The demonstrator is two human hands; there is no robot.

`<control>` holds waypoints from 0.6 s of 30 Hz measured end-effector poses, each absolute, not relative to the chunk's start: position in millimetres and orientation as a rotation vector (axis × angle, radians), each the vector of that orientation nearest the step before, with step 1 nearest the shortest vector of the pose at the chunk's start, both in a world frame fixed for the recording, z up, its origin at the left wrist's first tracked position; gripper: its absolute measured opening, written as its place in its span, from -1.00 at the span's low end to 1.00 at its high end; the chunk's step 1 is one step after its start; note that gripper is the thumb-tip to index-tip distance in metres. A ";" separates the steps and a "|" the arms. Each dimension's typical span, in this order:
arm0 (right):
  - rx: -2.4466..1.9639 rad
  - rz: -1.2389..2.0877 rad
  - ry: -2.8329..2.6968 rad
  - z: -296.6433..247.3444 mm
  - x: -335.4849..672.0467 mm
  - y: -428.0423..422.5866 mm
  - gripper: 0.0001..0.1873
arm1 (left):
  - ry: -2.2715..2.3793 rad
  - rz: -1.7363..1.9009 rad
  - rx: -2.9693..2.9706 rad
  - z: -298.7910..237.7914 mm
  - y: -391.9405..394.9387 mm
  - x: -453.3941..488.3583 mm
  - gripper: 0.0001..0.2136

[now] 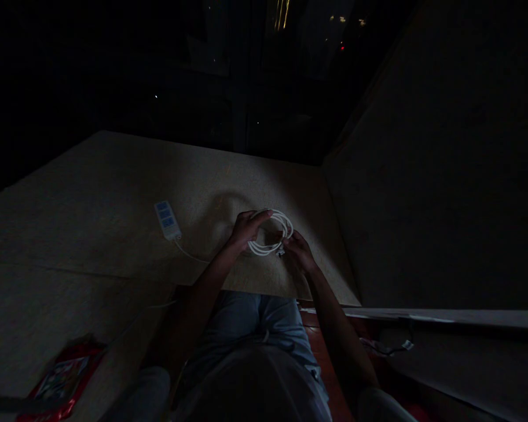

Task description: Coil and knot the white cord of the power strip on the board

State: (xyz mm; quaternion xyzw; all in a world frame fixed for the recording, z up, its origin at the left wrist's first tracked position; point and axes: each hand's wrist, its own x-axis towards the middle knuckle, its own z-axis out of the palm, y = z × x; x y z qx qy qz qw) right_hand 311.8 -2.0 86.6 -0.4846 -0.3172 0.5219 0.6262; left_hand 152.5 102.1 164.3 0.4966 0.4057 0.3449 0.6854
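Observation:
A white cable [264, 252] is wound into a loose round coil and held above the pale table. My left hand [246, 227] grips the coil's left side, its thumb laid over the top strands. On the right side, the fingers of my right hand [297, 246] are closed round the strands. A small plug [280, 252] hangs at the coil's lower right, by my right fingertips. To the left lies a white power strip [167, 220] with blue socket faces. Its cord [189, 254] runs toward my left forearm and passes out of sight behind it.
A red shiny packet [66, 375] lies at the lower left. The table [127, 170] ends at a dark window behind and a wall [435, 205] on the right. Below right, a dark cable with a white connector [407, 344] lies near a ledge. The room is dim.

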 end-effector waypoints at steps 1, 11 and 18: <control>-1.096 1.180 -0.744 93.1 312.7 -0.9 -0.46 | 0.906 0.757 1.167 175.3 104.3 154.6 -0.63; -1.246 0.812 -0.861 122.3 326.9 -4.7 -0.25 | 0.748 0.535 1.772 230.9 122.3 190.7 -0.65; -1.405 0.567 -1.424 184.3 357.4 -22.1 -0.18 | 0.695 0.317 1.981 229.6 112.8 216.3 -0.72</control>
